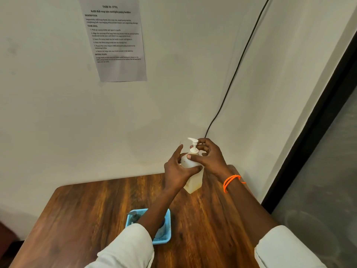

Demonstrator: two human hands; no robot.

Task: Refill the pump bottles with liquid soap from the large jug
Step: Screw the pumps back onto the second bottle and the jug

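A translucent white pump bottle [194,180] with pale yellowish liquid stands on the far right part of the wooden table [87,209]. My left hand [176,171] grips the bottle's shoulder. My right hand [209,155] curls its fingers round the white pump head's collar [193,149], with the nozzle pointing left. A blue mesh basket [166,235] sits nearer me under my left forearm, holding a bottle with a dark pump head [133,217]. No large jug is in view.
The table stands against a white wall, with a printed task sheet [116,39] taped up high. A black cable [237,64] runs down the wall to the table's back corner. A dark door frame [309,136] borders the right side.
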